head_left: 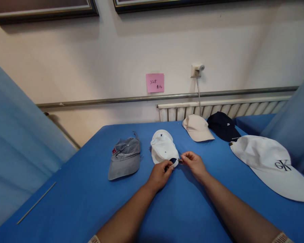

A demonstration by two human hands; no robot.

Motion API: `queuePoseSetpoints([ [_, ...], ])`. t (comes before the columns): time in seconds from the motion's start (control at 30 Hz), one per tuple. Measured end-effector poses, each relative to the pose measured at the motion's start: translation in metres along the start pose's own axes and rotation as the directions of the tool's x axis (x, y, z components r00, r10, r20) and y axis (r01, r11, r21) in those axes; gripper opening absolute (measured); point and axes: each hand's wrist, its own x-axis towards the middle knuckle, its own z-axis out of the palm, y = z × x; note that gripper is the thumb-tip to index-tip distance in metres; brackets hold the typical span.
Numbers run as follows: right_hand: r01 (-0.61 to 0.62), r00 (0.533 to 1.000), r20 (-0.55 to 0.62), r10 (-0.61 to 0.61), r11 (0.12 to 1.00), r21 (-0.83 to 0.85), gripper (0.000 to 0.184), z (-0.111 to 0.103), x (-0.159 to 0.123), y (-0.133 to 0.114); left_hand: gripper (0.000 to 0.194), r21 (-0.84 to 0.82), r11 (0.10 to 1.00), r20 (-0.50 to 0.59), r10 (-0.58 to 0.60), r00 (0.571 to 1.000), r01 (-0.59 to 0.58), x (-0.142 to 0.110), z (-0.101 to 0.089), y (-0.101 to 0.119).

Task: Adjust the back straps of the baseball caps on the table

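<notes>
A white baseball cap [164, 146] with a small dark emblem lies on the blue table, its back opening towards me. My left hand [160, 173] pinches the cap's back edge beside the opening. At the other side of that opening, my right hand [194, 163] has thumb and forefinger closed on a small dark piece by the strap, which looks like the buckle. The fingers partly hide both strap ends. To the left of the white cap sits a grey cap [125, 157] with a worn brim, apart from my hands.
A beige cap [196, 126], a navy cap [223, 125] and a large white cap with dark letters [266, 158] stand on the right of the blue table [91, 189]. A thin stick [36, 202] lies at left. Behind are a radiator [225, 107] and wall rail [131, 99].
</notes>
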Motion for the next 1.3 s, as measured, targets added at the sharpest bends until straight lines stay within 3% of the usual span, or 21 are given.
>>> queuePoseSetpoints([
  [0.2,0.045,0.995,0.093,-0.049,0.998,0.047,0.040,0.001,-0.003,-0.001,0.021,-0.003,1.000,-0.005,0.004,1.000,-0.004,0.000,0.000,-0.001],
  [0.37,0.053,0.995,0.088,-0.056,0.998,0.033,0.040,0.002,0.000,0.001,0.023,-0.023,1.000,0.010,0.006,1.000,-0.006,0.000,0.000,-0.003],
  [0.67,0.046,0.996,0.090,-0.028,0.978,-0.205,0.039,-0.011,0.003,0.006,0.020,-0.029,1.000,0.004,0.003,1.000,-0.003,0.001,-0.002,0.001],
  [0.8,-0.004,0.978,0.199,0.063,0.959,-0.285,0.036,-0.021,0.005,0.003,0.020,-0.030,1.000,-0.005,0.003,1.000,-0.003,0.001,-0.001,0.000],
  [0.87,0.004,0.970,0.234,0.068,0.956,-0.292,0.034,-0.021,0.004,0.003,0.021,-0.033,0.999,-0.001,0.003,1.000,-0.003,0.001,-0.001,0.000],
  [1.03,0.028,0.987,0.160,0.023,0.950,-0.311,0.032,-0.016,0.004,0.009,0.022,-0.020,1.000,0.004,0.011,1.000,-0.010,0.002,-0.001,-0.001],
  [1.3,0.034,0.960,0.276,0.035,0.970,-0.240,0.026,-0.016,0.005,0.014,0.022,-0.016,1.000,0.009,0.009,1.000,-0.009,0.002,-0.002,-0.001],
])
